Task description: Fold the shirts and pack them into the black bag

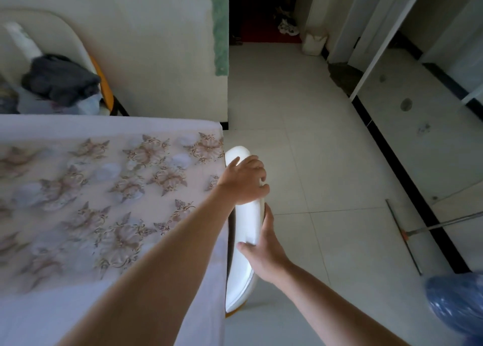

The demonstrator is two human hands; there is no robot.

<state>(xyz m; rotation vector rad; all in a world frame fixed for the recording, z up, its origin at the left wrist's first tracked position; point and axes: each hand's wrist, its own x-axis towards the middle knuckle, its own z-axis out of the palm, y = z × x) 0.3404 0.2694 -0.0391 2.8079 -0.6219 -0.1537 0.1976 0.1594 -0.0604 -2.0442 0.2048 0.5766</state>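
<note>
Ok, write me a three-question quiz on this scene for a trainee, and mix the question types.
1. True or false: the left hand and the right hand both hold the white chair back beside the floral table.
2. Where does the dark grey clothing lie? A) on that table B) on the far chair by the wall C) on the tiles
3. Fill in: the long-handled tool lies on the ___.

Key: 1 true; 2 B; 3 floor.
</note>
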